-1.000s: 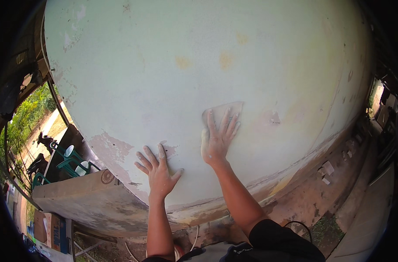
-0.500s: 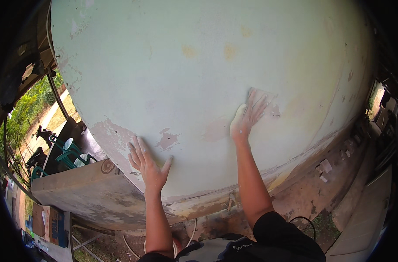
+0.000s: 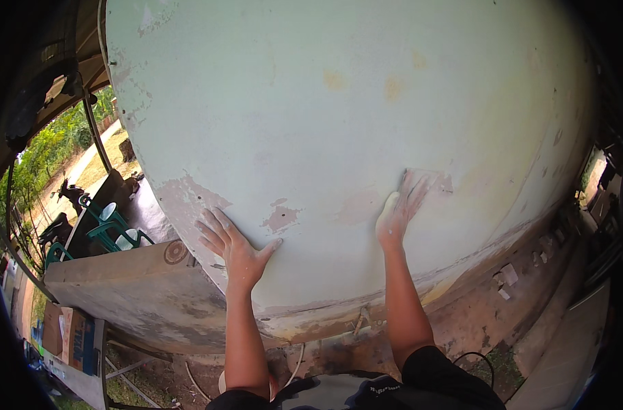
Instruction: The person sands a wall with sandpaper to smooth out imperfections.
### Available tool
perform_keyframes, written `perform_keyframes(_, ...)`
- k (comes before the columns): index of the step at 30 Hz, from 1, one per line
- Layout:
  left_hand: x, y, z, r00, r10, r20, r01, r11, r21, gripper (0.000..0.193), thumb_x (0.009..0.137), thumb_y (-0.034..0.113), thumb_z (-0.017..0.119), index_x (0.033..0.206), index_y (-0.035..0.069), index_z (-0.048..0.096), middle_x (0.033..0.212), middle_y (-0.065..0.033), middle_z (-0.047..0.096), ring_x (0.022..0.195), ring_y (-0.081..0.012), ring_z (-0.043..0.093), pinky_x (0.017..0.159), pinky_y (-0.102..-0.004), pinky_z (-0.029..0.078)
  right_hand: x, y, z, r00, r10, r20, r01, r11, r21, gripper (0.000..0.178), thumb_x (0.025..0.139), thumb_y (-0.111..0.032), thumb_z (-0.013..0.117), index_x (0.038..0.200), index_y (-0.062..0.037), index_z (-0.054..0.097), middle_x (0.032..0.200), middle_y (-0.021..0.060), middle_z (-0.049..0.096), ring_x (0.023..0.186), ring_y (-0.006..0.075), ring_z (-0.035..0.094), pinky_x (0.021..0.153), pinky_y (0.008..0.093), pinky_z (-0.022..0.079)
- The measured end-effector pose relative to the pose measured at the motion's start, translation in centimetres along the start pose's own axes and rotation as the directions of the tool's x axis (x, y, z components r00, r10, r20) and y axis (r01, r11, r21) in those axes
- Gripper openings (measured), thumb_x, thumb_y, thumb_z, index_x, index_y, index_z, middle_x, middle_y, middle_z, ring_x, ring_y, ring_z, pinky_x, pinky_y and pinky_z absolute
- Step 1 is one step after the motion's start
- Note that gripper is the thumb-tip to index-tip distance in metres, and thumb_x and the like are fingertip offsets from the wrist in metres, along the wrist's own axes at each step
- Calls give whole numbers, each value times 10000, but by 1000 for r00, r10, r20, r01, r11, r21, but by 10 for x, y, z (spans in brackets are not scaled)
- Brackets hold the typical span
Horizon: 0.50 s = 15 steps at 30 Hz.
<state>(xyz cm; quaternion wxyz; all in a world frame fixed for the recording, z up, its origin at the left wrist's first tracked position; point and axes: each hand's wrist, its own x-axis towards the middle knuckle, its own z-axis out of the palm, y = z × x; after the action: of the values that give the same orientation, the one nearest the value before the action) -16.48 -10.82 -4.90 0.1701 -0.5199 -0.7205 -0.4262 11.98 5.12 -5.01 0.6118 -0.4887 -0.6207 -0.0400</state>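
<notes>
A large, curved, pale green panel [image 3: 311,150] fills most of the view, its paint worn to pinkish patches in places. My left hand [image 3: 239,256] lies flat on its lower left part, fingers spread, holding nothing. It rests between a big worn patch [image 3: 192,195] and a smaller one [image 3: 282,216]. Farther right, my right hand [image 3: 399,215] presses a thin, pale sheet of sandpaper [image 3: 431,179] flat against the panel. Its fingers lie together over the sheet and hide part of it. Pale dust coats both hands.
Below the panel's lower edge runs a stained ledge [image 3: 127,283]. Green plastic chairs [image 3: 106,229] and a motorbike [image 3: 69,195] stand at the left. A cardboard box [image 3: 69,335] sits at the lower left. Scraps of white material [image 3: 508,275] lie at the lower right.
My right hand has slid down the panel with the sandpaper. My left hand stays spread on the surface. The view has shifted, so the panel sits a little farther right.
</notes>
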Motion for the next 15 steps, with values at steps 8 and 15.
perform_keyframes(8, -2, -12, -5, 993, 46, 107, -51, 997, 50, 1485, 694, 517, 935, 1679, -16, -41, 1743, -305, -105, 1598, -514, -157, 1269, -644, -45, -91, -121, 44, 865, -298, 405, 350, 935, -59, 632, 1030, -306, 613, 1630, -380, 426, 1705, 227, 308, 1551, 563, 217, 1230, 717, 96)
perform_keyframes(15, -3, -15, -1, 997, 24, 79, -30, 997, 70, 1504, 682, 509, 948, 1673, -31, -45, 1736, -314, -127, 1591, -519, -180, 1257, -666, -57, -38, -34, 4, 925, -302, 229, 332, 937, -109, 645, 1003, -218, 634, 1590, -430, 471, 1705, 174, 331, 1557, 521, 246, 1238, 712, 136)
